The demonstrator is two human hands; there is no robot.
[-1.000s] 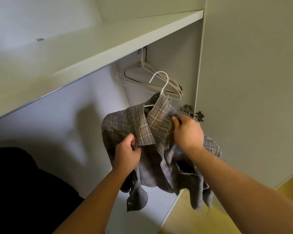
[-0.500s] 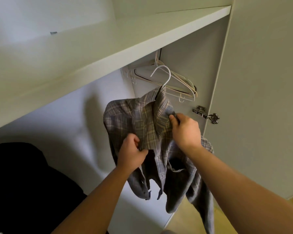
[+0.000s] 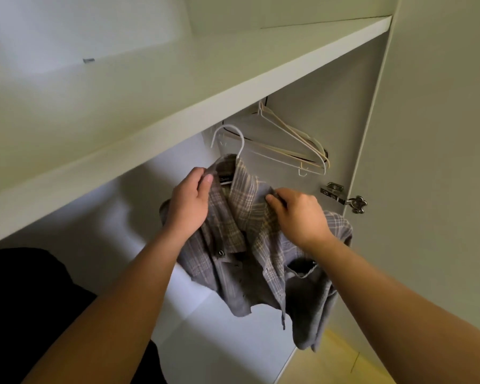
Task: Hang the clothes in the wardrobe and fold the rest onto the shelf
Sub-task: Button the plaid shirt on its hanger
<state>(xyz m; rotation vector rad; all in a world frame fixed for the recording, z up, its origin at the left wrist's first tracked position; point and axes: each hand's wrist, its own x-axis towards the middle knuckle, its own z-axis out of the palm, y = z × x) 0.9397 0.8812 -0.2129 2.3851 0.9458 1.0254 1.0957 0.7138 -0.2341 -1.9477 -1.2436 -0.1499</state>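
A grey plaid shirt (image 3: 250,245) hangs on a white hanger (image 3: 233,139) whose hook rises free in front of the wardrobe's hanging space, just below the shelf (image 3: 178,115). My left hand (image 3: 189,206) grips the shirt's left collar and shoulder. My right hand (image 3: 299,214) pinches the right collar and shoulder. The shirt's front is open and its right sleeve droops toward the floor. The rail itself is hidden under the shelf.
Several empty white hangers (image 3: 294,145) hang at the back right of the compartment. A metal door hinge (image 3: 344,199) sits on the right wall beside the open door (image 3: 441,162). A dark garment (image 3: 25,314) hangs at the lower left.
Both hands lifted the shirt and spread it on the hanger. My left hand moved up from the front placket to the left collar; the hook now points left.
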